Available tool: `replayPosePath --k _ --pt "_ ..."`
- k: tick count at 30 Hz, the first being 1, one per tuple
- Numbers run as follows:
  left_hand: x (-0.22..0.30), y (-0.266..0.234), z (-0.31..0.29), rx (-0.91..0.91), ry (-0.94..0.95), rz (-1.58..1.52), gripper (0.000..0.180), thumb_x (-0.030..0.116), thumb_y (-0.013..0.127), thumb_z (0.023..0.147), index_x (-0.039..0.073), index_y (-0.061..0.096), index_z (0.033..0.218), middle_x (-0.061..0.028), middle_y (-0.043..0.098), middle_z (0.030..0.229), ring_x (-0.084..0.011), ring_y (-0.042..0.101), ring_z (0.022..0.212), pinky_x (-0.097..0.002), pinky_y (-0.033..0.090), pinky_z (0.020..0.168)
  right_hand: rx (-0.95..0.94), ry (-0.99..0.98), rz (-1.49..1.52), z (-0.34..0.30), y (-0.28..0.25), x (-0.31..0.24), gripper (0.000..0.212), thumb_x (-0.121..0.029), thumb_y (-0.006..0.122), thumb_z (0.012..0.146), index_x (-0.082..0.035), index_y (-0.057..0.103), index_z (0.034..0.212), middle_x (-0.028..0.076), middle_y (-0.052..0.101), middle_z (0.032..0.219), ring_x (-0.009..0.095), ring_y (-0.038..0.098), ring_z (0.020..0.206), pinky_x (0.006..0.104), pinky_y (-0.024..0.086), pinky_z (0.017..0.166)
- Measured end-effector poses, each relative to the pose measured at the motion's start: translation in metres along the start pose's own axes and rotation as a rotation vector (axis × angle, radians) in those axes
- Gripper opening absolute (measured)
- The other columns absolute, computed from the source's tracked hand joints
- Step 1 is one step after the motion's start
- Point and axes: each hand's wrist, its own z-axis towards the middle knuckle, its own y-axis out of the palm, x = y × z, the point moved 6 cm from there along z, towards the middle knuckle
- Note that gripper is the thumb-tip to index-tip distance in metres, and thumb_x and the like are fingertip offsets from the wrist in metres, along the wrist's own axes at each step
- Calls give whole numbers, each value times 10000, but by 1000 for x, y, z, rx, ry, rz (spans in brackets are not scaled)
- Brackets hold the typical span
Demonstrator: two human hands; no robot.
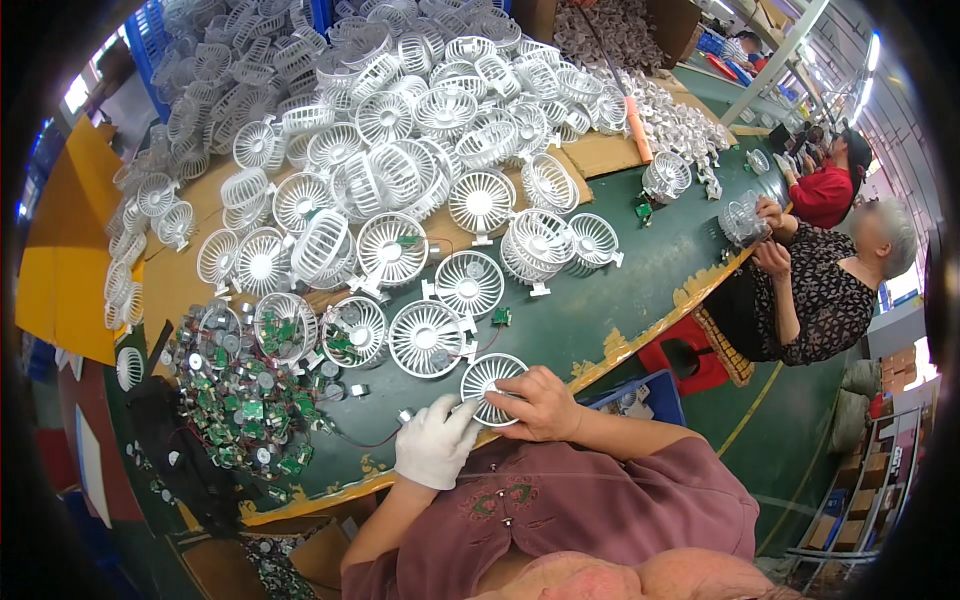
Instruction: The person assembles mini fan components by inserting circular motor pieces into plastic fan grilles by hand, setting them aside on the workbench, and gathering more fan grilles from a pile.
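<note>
A white round fan grille (494, 374) is held between my two hands at the near edge of the green table. My left hand (436, 446), in a white glove, grips its lower left rim. My bare right hand (541, 405) closes on its right side, fingers reaching over the slats. Part of the grille is hidden under the fingers. Beside the glove lies a small metal motor (405, 415) on a dark wire. Just beyond the held grille rests another round grille (425, 340), with a small round part and a red wire at it.
A heap of white grilles (385, 120) covers the far table (560, 330). Green circuit boards and motors (250, 400) are piled at left. An orange-handled tool (637, 130) lies at the far right, near small white parts (680, 125). A co-worker (830, 280) handles grilles at right.
</note>
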Motion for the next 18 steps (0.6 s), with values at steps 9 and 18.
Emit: replayPosePath --k 9,18 --pt "0 1 0 7 3 -7 246 242 677 771 190 646 1009 -18 606 937 -237 612 672 -360 491 586 -1 0 -8 -1 0 0 460 -355 738 718 -104 628 1087 40 573 1043 205 539 822 342 427 725" --pt "-1 2 -1 17 10 -1 251 246 680 769 193 648 1012 -17 605 930 -236 607 660 -358 488 579 5 1 -9 -1 1 0 461 -358 734 720 -105 628 1089 39 571 1040 206 537 814 343 426 721"
